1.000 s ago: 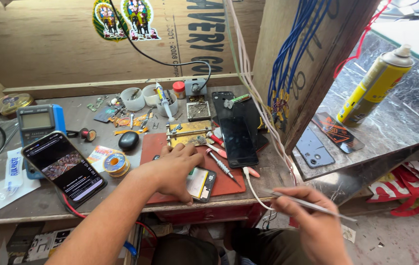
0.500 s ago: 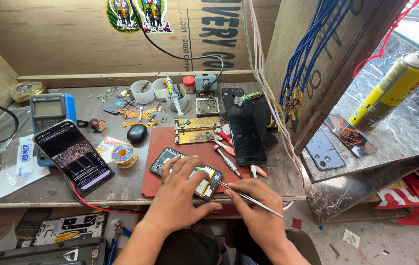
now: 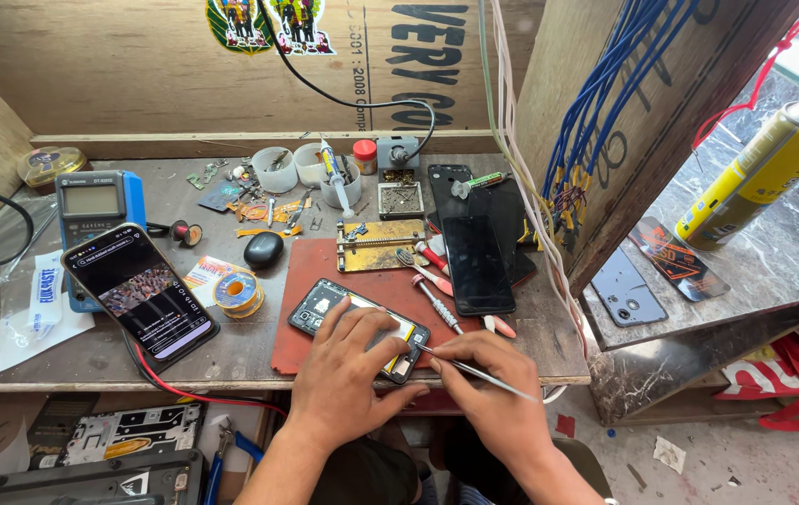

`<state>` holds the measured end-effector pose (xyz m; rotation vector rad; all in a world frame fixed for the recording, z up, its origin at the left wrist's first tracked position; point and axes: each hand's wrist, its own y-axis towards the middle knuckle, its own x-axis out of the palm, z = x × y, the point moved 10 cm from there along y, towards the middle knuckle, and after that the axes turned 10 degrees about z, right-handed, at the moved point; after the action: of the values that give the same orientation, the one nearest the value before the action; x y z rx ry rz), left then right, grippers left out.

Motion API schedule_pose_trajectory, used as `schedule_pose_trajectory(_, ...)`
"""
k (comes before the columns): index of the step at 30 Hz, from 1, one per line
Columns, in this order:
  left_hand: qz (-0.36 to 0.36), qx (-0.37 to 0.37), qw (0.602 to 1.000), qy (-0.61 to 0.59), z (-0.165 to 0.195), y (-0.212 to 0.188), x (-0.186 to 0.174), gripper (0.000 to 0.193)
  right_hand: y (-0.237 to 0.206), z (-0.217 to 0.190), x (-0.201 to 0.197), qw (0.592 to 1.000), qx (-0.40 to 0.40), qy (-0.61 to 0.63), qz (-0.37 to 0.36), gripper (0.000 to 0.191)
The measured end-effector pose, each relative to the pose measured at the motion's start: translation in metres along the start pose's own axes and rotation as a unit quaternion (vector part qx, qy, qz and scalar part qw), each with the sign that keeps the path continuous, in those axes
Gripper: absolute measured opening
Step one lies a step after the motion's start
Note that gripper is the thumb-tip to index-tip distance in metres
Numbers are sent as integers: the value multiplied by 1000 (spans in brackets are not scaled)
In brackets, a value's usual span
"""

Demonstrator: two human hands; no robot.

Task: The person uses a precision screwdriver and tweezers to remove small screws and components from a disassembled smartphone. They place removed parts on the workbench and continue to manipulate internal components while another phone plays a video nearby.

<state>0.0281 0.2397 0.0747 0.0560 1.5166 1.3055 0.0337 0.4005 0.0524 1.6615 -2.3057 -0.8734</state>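
An opened phone (image 3: 325, 304) with its back off lies on a red mat (image 3: 311, 271) near the bench's front edge. My left hand (image 3: 348, 369) rests flat on the phone's lower half and pins it down. My right hand (image 3: 493, 393) grips thin metal tweezers (image 3: 474, 371), whose tip touches the phone's lower right corner near a yellow part. Both forearms come up from the bottom of the view.
A lit phone (image 3: 138, 292) with a red cable lies at the left beside a blue multimeter (image 3: 93, 201) and a solder spool (image 3: 234, 290). Black phones (image 3: 476, 262), screwdrivers (image 3: 437, 301) and a metal jig (image 3: 381, 245) sit behind the mat. A yellow spray can (image 3: 760, 168) stands on the right shelf.
My right hand came up from below the bench with the tweezers and set their tip on the phone. My left hand stayed on the phone. The camera moved closer.
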Motion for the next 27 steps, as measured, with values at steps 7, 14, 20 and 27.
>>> schedule_pose_trajectory(7, 3, 2, 1000, 6, 3, -3, -3, 40, 5, -16, 3, 999, -34, -18, -3, 10)
schedule_pose_trajectory(14, 3, 25, 999, 31, 5, -6, -3, 39, 0, -21, 12, 1000, -11, 2, 20, 10)
schedule_pose_trajectory(20, 2, 23, 1000, 21, 2, -6, -3, 37, -2, -31, 19, 996, -82, -34, 10, 14)
schedule_pose_trajectory(27, -2, 27, 1000, 16, -5, -6, -2, 33, -30, -30, 27, 981, -176, -67, 42, 18)
